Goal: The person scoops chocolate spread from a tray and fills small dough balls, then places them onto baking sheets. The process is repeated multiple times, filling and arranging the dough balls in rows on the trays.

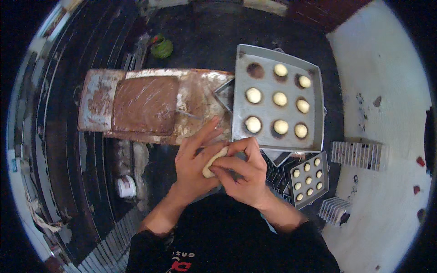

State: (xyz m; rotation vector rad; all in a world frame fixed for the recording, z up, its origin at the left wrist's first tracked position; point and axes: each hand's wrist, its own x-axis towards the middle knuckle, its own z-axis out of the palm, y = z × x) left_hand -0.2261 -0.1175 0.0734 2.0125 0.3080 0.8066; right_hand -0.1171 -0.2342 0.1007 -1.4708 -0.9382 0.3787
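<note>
A flattened, pale piece of dough (210, 170) lies across the palm of my left hand (191, 166), whose fingers stretch away from me beneath and beside it. My right hand (246, 172) pinches the dough's edge between thumb and fingers, so part of the piece is hidden. Just beyond my right hand stands a square metal tray (266, 111) with several round dough balls (280, 98) in rows. A dark round spot without a ball shows at its far left corner. Left of the tray, a smooth brown slab of paste (145, 104) sits on the worn table (200, 91).
A thin flat tool (189, 114) lies against the slab's right edge. Below right, a second tray (309, 199) of dough balls rests lower down, near a dark rack. A green gas cylinder (161, 47) stands at the back, a white bucket (126, 186) at left. The pale wall (387, 91) is on the right.
</note>
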